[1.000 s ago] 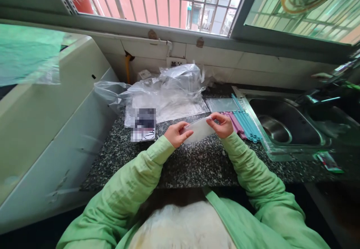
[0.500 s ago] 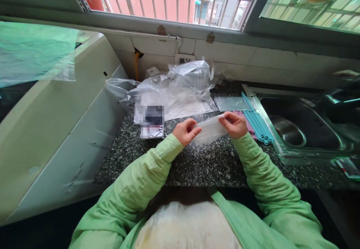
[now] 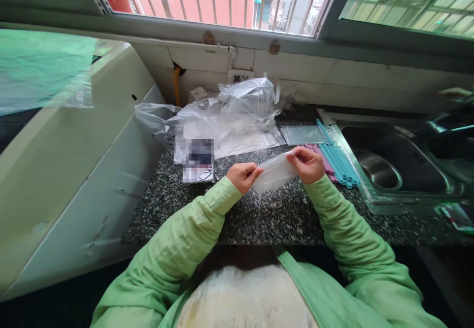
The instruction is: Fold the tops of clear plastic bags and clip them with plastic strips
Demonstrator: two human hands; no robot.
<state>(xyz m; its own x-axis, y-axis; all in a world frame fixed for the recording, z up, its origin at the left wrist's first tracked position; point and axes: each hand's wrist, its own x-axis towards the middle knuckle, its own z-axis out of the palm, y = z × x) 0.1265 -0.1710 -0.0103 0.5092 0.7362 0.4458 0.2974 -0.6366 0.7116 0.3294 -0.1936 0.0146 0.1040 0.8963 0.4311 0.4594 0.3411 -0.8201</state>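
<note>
Two hands grip one small clear bag (image 3: 274,172): left hand (image 3: 243,176) pinches its left end, right hand (image 3: 307,164) its right end, above the counter (image 3: 259,214). Sealing sticks (image 3: 338,162) lie unused just right of the right hand; bag mouth apparently not yet clipped.
</note>
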